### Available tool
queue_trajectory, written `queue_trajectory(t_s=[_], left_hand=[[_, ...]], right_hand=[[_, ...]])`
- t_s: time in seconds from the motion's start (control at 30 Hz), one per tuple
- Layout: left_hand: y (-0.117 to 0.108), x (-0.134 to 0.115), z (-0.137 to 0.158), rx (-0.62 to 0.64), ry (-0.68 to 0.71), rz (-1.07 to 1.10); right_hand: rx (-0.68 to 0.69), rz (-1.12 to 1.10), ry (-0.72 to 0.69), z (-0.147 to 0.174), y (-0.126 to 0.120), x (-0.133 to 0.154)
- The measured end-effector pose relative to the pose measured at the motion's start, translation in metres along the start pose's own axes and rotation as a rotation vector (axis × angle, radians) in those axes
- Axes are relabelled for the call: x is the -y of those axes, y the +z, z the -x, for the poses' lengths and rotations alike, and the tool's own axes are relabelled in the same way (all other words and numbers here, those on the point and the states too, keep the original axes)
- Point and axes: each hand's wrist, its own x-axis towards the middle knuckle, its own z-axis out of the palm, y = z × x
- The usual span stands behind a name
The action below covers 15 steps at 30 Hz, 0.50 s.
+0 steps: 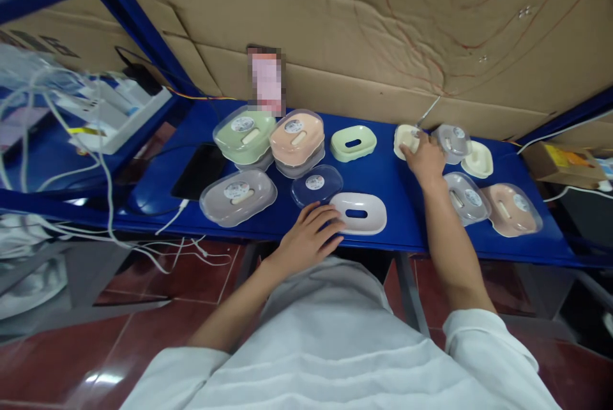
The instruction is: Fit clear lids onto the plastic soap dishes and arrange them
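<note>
My left hand is at the table's front edge, fingers spread, its fingertips at the left end of a white oval soap dish part with a slot. A clear lid with a round sticker lies just behind those fingers. Farther right, my right hand reaches over a cream soap dish, thumb and fingers closed on it; the fingertips are partly hidden. A pale green slotted soap dish part sits between the hands, farther back. Beside my right hand are a grey lidded soap dish and another cream dish part.
Lidded green, peach and grey soap dishes stand left on the blue table. A grey and a pink one stand right. A black tablet-like slab, white cables and a cardboard wall surround them.
</note>
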Motion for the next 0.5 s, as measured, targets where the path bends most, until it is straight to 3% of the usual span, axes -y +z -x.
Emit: queue_trajectory(t_s=[0.23, 0.37, 0.5], left_hand=[[-0.002, 0.005, -0.001, -0.113, -0.031, 0.202], [-0.002, 0.005, 0.001, -0.106, -0.03, 0.196], [-0.002, 0.005, 0.002, -0.095, -0.024, 0.213]], right_hand=[[-0.186, 0.093, -0.067, -0.004, -0.003, -0.019], [-0.054, 0.133, -0.184, 0.006, 0.002, -0.003], [0.083, 0.184, -0.198, 0.013, -0.002, 0.021]])
